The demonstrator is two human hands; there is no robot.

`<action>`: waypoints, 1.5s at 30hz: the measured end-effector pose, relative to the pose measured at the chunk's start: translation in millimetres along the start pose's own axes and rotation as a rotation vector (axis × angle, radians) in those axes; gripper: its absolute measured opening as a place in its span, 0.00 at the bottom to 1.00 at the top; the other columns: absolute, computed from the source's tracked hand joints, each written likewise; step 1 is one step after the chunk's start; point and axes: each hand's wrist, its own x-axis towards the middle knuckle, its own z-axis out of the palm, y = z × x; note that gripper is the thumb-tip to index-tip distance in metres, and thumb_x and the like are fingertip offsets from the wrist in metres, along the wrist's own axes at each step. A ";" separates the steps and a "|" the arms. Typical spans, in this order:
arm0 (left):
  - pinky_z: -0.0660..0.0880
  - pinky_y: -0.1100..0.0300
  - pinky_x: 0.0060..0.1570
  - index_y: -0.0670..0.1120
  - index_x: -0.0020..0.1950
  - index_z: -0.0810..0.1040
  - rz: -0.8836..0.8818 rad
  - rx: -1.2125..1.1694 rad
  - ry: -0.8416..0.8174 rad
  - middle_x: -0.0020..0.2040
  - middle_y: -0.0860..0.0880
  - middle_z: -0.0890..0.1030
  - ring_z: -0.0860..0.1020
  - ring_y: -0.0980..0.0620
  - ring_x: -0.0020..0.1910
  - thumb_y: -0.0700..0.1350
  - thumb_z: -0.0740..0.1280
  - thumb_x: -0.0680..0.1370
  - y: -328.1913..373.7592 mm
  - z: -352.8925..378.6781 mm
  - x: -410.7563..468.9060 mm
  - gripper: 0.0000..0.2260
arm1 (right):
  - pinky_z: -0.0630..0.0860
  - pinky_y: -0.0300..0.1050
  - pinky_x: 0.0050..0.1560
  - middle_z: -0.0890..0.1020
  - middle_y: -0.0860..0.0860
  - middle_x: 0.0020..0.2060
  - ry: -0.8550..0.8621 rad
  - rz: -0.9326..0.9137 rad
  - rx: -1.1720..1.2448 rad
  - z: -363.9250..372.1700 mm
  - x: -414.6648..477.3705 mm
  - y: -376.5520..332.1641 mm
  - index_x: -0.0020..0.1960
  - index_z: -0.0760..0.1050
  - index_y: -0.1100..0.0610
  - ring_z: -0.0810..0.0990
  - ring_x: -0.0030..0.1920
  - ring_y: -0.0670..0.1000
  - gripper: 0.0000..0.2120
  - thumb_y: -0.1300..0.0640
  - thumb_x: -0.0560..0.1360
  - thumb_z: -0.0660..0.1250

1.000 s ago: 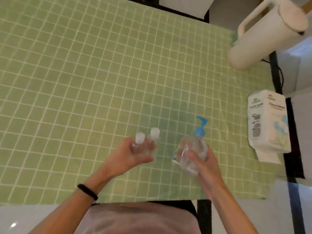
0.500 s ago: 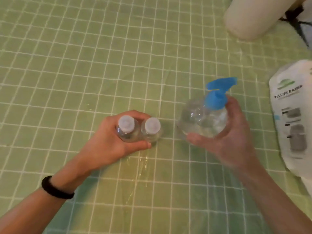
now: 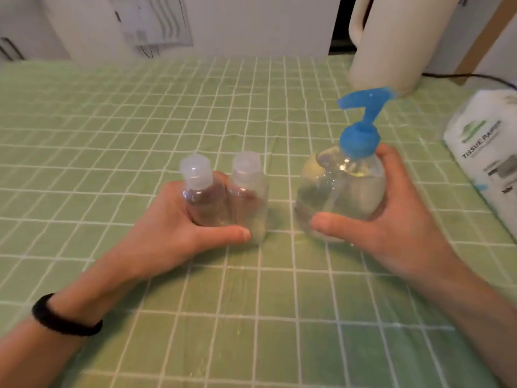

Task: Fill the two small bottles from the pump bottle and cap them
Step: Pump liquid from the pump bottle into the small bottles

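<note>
Two small clear bottles stand upright side by side on the green checked tablecloth (image 3: 251, 317), both with translucent caps on. My left hand (image 3: 167, 233) wraps around both, the left small bottle (image 3: 205, 200) against my palm and the right small bottle (image 3: 249, 197) beside my thumb. A round clear pump bottle (image 3: 338, 191) with a blue pump head (image 3: 361, 127) stands to their right, holding clear liquid. My right hand (image 3: 391, 219) grips it from the right side, thumb in front.
A white pack of tissue paper (image 3: 486, 155) lies at the right edge. A tall cream jug (image 3: 391, 40) stands at the back right with a black cable beside it. Open cloth stretches to the left and toward me.
Both hands have lowered the bottles onto the cloth, where they now stand upright. The camera has dropped lower and closer, looking more across the table.
</note>
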 end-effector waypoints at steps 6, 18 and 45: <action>0.77 0.42 0.70 0.44 0.65 0.83 0.017 0.041 -0.016 0.61 0.47 0.87 0.85 0.48 0.63 0.42 0.82 0.70 13.7 1.4 -4.9 0.24 | 0.82 0.36 0.52 0.83 0.48 0.62 -0.005 0.029 -0.036 1.8 -4.9 -10.9 0.73 0.68 0.50 0.85 0.58 0.47 0.44 0.56 0.64 0.87; 0.79 0.55 0.68 0.44 0.65 0.75 0.036 -0.132 0.234 0.64 0.47 0.84 0.83 0.49 0.66 0.36 0.79 0.74 7.9 10.0 -47.9 0.22 | 0.79 0.30 0.51 0.84 0.48 0.53 0.577 0.007 0.089 12.8 -67.6 -19.4 0.60 0.79 0.51 0.84 0.51 0.41 0.17 0.55 0.75 0.80; 0.83 0.58 0.57 0.53 0.56 0.88 0.024 -0.130 0.078 0.52 0.53 0.90 0.88 0.53 0.52 0.55 0.85 0.65 19.4 19.7 -81.1 0.22 | 0.79 0.34 0.48 0.88 0.48 0.44 0.101 -0.076 0.011 51.0 -77.3 -41.0 0.53 0.86 0.51 0.84 0.44 0.43 0.06 0.52 0.77 0.74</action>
